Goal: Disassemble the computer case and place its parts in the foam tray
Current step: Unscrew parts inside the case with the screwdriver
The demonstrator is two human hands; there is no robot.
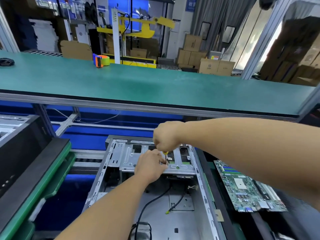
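From the head camera, the open computer case (155,196), a box of bare grey sheet metal with punched slots, lies below the green-matted worktop (138,84), black cables (152,201) trailing across its floor. Over its perforated drive cage (128,156), the right hand (166,137) has its grip closed round a yellow-handled screwdriver (165,155), while the left hand (150,168) pinches near the thin shaft. A green motherboard (245,187) lies just right of the case; an orange tape dispenser (101,60) sits on the worktop.
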